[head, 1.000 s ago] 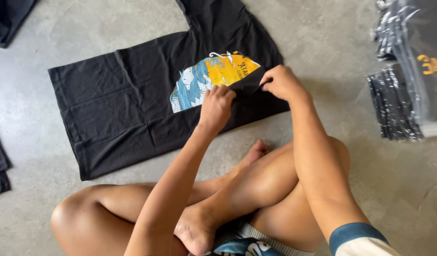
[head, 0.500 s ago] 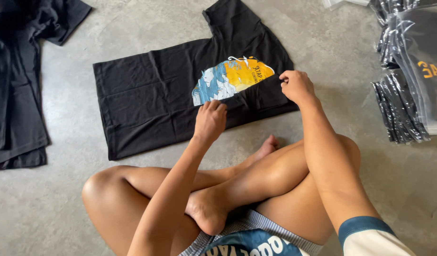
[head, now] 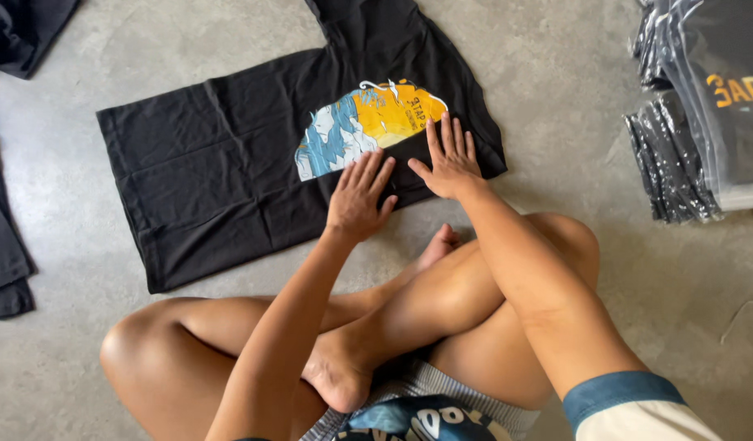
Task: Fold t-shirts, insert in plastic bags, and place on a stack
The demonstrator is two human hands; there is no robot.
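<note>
A black T-shirt (head: 213,163) lies on the grey concrete floor in front of my crossed legs, with its near side folded over. A blue, white and yellow print (head: 368,122) shows on it, partly covered by the fold. My left hand (head: 358,196) lies flat on the folded near edge, fingers spread. Beside it, my right hand (head: 448,159) presses flat on the same fold just below the yellow part of the print. Neither hand grips the cloth.
Stacks of black garments in clear plastic bags (head: 703,106) stand at the right. More loose black clothing (head: 9,163) lies along the left edge and top left corner. My bare legs and foot (head: 344,376) fill the lower middle.
Both hands were pinching the shirt's near edge; they have let go and now lie flat on the fold. The head view has shifted, so the shirt sits differently in the frame.
</note>
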